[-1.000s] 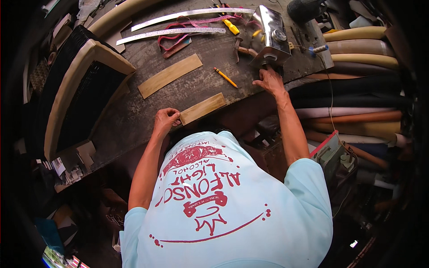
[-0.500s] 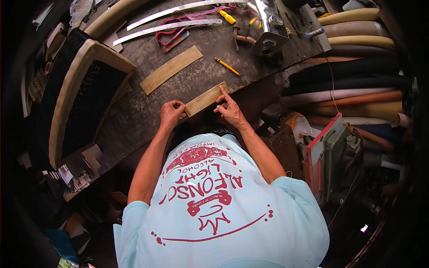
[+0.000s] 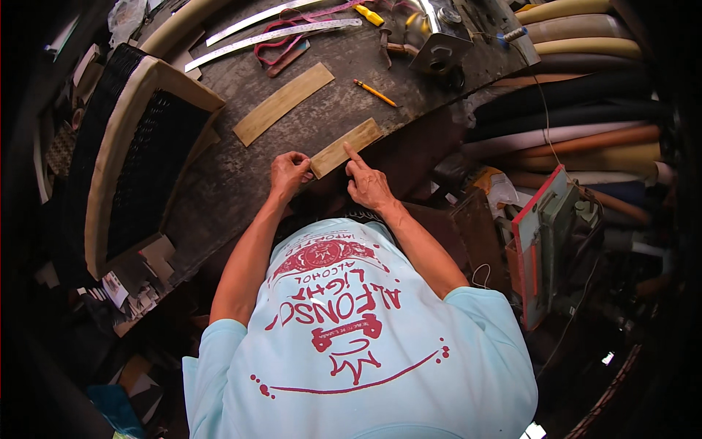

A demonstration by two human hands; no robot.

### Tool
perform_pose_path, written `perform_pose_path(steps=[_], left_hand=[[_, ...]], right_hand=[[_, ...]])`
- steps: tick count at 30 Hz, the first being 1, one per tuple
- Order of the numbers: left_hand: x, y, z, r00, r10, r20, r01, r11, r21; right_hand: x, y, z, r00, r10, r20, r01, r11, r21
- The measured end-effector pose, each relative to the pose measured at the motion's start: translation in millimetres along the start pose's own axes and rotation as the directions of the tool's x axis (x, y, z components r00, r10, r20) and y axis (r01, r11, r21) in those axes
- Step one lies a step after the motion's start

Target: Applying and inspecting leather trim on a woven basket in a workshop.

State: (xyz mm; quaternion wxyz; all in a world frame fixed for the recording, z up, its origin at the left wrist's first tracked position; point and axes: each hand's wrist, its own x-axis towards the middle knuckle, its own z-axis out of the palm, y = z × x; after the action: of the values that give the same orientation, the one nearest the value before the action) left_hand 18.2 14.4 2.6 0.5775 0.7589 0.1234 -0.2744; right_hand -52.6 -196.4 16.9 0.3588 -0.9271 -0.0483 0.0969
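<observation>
A flat tan strip (image 3: 358,140) lies slantwise near the front edge of the dark worktable (image 3: 219,175). My left hand (image 3: 290,173) has its thumb and fingers pinched at the strip's lower left end. With the index finger stretched out, my right hand (image 3: 369,184) touches the strip's near edge around the middle; its other fingers are curled below. A second, longer tan strip (image 3: 284,104) rests farther back, apart from both hands. To its right lies a yellow pencil (image 3: 375,93).
A black woven panel with a tan padded frame (image 3: 117,164) stands at the left. Farther back are metal rulers (image 3: 274,42), a pink tape (image 3: 267,55), a hammer (image 3: 385,48) and a shiny metal machine (image 3: 441,55). Material rolls (image 3: 578,110) are stacked on the right.
My right index finger has slid from the strip's far right end back toward its middle. My left hand stays at the left end.
</observation>
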Motion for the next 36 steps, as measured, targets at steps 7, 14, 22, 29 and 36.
perform_pose_path(steps=[7, 14, 22, 29, 36], left_hand=[[1, 1, 0, 1.000, -0.006, 0.010, 0.006, 1.000, 0.029], [0, 4, -2, 0.999, 0.029, 0.040, -0.031, 0.998, 0.052], [1, -2, 1, 1.000, 0.027, -0.003, -0.027, 1.000, -0.001], [2, 1, -1, 1.000, 0.016, 0.023, -0.016, 1.000, 0.017], [6, -7, -1, 0.999, 0.023, 0.028, -0.022, 1.000, -0.022]], right_hand=[[-14, -8, 10, 0.961, -0.209, 0.182, 0.232, 0.966, -0.115], [-23, 1, 15, 0.999, -0.038, -0.039, 0.030, 0.984, -0.177], [-29, -1, 21, 0.941, -0.337, 0.015, 0.323, 0.887, -0.329], [-20, -8, 38, 0.998, -0.056, 0.008, 0.053, 0.883, -0.466], [-23, -14, 36, 0.940, -0.300, 0.160, 0.331, 0.697, -0.637]])
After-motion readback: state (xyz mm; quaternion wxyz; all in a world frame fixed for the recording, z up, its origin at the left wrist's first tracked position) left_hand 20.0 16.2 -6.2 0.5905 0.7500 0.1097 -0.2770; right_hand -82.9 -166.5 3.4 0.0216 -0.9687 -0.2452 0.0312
